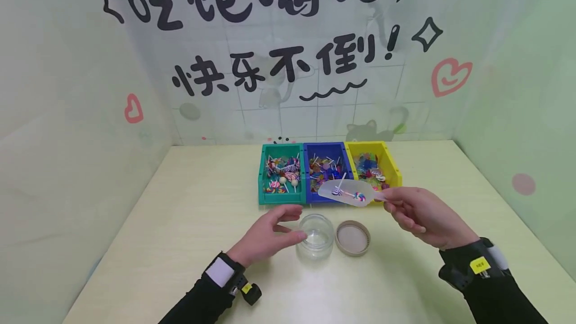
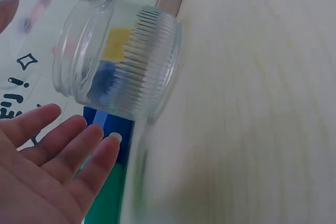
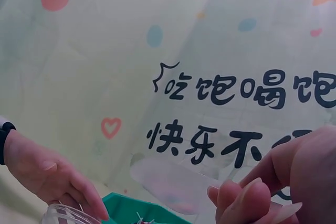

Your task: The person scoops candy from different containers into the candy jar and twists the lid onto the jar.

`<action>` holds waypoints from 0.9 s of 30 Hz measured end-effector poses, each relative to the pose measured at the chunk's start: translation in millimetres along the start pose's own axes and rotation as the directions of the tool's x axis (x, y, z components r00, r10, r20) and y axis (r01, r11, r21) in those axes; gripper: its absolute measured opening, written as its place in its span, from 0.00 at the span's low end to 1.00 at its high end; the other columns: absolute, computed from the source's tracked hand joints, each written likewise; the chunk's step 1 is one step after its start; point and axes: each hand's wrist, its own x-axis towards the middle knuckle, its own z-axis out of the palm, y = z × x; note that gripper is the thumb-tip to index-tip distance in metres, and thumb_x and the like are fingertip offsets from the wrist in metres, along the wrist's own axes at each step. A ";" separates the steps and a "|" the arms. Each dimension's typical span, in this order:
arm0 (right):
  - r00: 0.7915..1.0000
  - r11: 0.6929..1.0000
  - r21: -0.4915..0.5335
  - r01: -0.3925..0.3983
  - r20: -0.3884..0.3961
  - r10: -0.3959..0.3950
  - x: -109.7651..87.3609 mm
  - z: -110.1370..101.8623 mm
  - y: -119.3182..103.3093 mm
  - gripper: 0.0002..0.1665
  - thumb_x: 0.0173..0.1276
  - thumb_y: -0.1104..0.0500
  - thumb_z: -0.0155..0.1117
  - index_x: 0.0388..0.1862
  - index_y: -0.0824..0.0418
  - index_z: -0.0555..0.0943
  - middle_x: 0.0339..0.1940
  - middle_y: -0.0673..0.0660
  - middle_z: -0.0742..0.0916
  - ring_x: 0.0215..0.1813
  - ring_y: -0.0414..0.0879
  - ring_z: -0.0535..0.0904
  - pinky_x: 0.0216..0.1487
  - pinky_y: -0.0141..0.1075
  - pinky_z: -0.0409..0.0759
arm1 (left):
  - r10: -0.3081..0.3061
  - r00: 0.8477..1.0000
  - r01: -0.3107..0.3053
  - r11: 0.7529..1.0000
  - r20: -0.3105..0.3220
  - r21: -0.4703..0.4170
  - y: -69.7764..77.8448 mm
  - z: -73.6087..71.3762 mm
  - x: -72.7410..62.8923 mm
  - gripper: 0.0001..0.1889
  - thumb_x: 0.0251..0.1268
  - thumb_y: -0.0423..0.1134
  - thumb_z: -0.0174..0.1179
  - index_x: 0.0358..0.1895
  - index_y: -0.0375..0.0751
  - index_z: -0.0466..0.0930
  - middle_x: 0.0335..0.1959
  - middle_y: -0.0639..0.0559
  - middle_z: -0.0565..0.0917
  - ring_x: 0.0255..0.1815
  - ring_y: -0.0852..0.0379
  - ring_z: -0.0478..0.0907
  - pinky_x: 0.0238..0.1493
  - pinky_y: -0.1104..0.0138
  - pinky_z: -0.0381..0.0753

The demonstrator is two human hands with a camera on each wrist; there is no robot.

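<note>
My right hand (image 1: 425, 216) pinches the handle of a translucent white scoop (image 1: 326, 190), raised in front of the blue and yellow bins. Two small lollipops lie in it, one with a striped purple-and-white head (image 1: 336, 191), the other a rainbow swirl (image 1: 359, 196). A clear glass jar (image 1: 316, 236) stands uncovered on the table, its ribbed side showing in the left wrist view. Beside it my left hand (image 1: 270, 234) is held with fingers spread, thumb close to the jar. In the left wrist view its palm and fingers (image 2: 97, 150) hold nothing.
A round lid (image 1: 353, 238) lies right of the jar. Behind stand a green bin (image 1: 261, 184) of lollipops, a blue bin (image 1: 307, 179) of small candy-like pieces and lollipops, and a yellow bin (image 1: 392, 164) of colourful pieces. A printed curtain (image 1: 252, 129) closes off the back.
</note>
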 end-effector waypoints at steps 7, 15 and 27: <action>1.000 1.000 -0.005 -0.007 0.015 0.007 -3.4 -1.2 12.0 0.14 0.90 0.54 0.55 0.54 0.62 0.83 0.29 0.44 0.84 0.20 0.34 0.71 0.22 0.30 0.53 | -0.021 0.998 0.017 0.998 0.058 0.062 -0.4 16.1 3.3 0.47 0.64 0.52 0.81 0.84 0.50 0.68 0.79 0.48 0.75 0.78 0.43 0.74 0.74 0.45 0.81; 0.998 0.996 -0.065 -0.067 -0.002 0.067 -2.3 0.8 21.4 0.14 0.88 0.52 0.58 0.57 0.59 0.85 0.30 0.45 0.85 0.20 0.35 0.72 0.20 0.24 0.67 | -0.029 0.998 0.024 0.995 0.049 0.099 -3.2 23.6 5.1 0.45 0.66 0.51 0.81 0.83 0.47 0.69 0.77 0.47 0.77 0.72 0.44 0.79 0.71 0.46 0.84; 0.996 0.958 -0.274 -0.083 -0.041 0.074 -4.2 5.8 20.0 0.16 0.87 0.50 0.59 0.42 0.53 0.89 0.26 0.44 0.82 0.19 0.36 0.70 0.20 0.25 0.67 | -0.048 0.998 0.044 0.994 0.044 0.095 -1.4 23.4 6.1 0.42 0.67 0.52 0.79 0.81 0.49 0.71 0.76 0.47 0.78 0.69 0.43 0.81 0.70 0.46 0.85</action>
